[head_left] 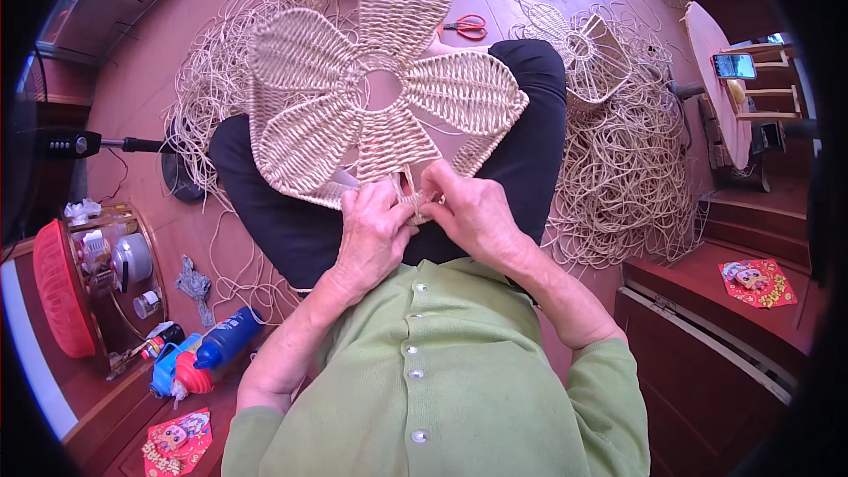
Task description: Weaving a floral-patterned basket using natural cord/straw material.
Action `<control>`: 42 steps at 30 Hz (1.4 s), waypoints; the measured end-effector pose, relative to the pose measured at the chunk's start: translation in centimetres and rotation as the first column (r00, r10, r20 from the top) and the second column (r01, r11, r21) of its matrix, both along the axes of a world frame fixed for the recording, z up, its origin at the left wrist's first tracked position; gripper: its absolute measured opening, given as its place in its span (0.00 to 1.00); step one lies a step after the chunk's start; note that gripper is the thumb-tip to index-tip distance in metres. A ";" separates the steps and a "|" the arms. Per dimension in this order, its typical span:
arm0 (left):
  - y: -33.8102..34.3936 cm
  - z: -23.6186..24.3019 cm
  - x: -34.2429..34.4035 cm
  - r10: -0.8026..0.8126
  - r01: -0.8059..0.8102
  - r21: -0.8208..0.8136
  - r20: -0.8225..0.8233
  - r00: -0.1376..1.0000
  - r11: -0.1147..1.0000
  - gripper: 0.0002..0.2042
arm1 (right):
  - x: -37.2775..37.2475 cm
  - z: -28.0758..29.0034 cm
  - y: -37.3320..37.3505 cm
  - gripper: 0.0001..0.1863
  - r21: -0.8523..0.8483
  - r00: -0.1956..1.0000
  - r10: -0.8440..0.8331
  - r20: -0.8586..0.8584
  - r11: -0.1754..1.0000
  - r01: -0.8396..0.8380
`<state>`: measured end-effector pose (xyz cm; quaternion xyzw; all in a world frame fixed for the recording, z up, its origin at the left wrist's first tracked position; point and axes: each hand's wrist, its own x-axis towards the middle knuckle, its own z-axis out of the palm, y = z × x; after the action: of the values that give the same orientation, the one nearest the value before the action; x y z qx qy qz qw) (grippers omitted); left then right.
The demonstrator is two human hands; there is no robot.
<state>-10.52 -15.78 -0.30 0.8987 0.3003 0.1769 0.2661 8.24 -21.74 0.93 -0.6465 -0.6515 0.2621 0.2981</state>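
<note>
A woven beige flower-shaped piece [406, 9] with five petals round an open centre ring rests on my lap over dark trousers. My left hand [375, 234] has its fingers curled on the lower petal's unfinished end at the near rim. Just right of it, my right hand [468, 216] pinches at the cord and frame there, thumb and forefinger close to the left hand's fingers. The lower petal is woven near the ring and shows gaps and bare strands toward its tip. The fingertips are partly hidden among the strands.
Heaps of loose cord [618, 194] lie on both sides, with a similar unfinished piece [574, 44] at back right and red-handled scissors [468, 27] behind. Bottles [230, 336] and a red basin [64, 291] are at left. A round stool [707, 62] and wooden step [707, 344] stand at right.
</note>
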 end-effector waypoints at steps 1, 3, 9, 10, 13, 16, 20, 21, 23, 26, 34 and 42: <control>0.3 0.3 0.1 -0.007 0.007 -0.027 0.017 1.000 1.000 0.16 | 0.2 0.3 0.2 0.18 0.003 1.000 0.001 0.001 1.000 -0.001; 0.3 1.3 0.2 0.008 -0.009 -0.036 -0.019 1.000 0.999 0.19 | 0.8 1.2 0.6 0.16 0.037 0.948 -0.160 -0.273 0.984 0.177; -0.1 1.9 -0.5 0.085 -0.085 -0.009 0.214 0.973 0.996 0.23 | 1.7 0.6 -0.1 0.16 -0.091 0.782 -0.287 -0.553 0.954 0.286; -0.2 1.6 -0.6 0.093 -0.084 -0.049 0.221 0.971 0.995 0.21 | 1.6 0.6 -0.4 0.16 -0.091 0.772 -0.298 -0.562 0.949 0.301; 0.0 1.5 -0.4 0.083 -0.070 -0.066 0.214 0.973 0.995 0.19 | 1.6 1.2 -0.5 0.16 -0.120 0.773 -0.330 -0.542 0.941 0.318; -0.5 1.1 -0.1 0.139 -0.117 -0.108 0.218 0.966 0.987 0.18 | 1.5 1.6 -0.9 0.13 0.244 0.997 -0.072 -0.030 0.967 0.077; -0.4 1.7 0.1 0.279 -0.229 -0.203 0.264 0.924 0.952 0.17 | 1.8 2.5 -0.4 0.14 0.278 0.976 -0.007 0.219 0.959 -0.055; -0.3 2.0 0.0 0.280 -0.231 -0.205 0.261 0.924 0.951 0.17 | 2.0 2.4 -0.2 0.14 0.276 0.976 -0.005 0.216 0.960 -0.056; 0.2 2.7 -0.1 0.219 -0.230 0.058 0.151 0.964 0.971 0.15 | 2.4 2.2 0.4 0.12 0.350 0.964 0.038 0.262 0.927 -0.131; 0.5 3.6 0.3 0.233 -0.242 0.048 0.151 0.961 0.969 0.12 | 3.4 2.5 0.7 0.10 0.383 0.981 0.018 0.193 0.919 -0.092; 1.3 4.0 0.0 0.227 -0.223 -0.041 0.207 0.952 0.974 0.10 | 12.3 5.4 -1.0 0.05 0.461 0.865 -0.478 0.152 0.809 0.366; 1.5 4.5 -1.6 0.355 -0.351 -0.057 0.196 0.914 0.935 0.10 | 4.9 4.7 1.3 0.25 0.128 0.918 0.102 0.383 0.978 -0.162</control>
<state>-12.10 -14.25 4.17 0.8042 0.4308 0.3095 0.2681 13.19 -20.47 5.66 -0.6136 -0.7571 0.1014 0.1998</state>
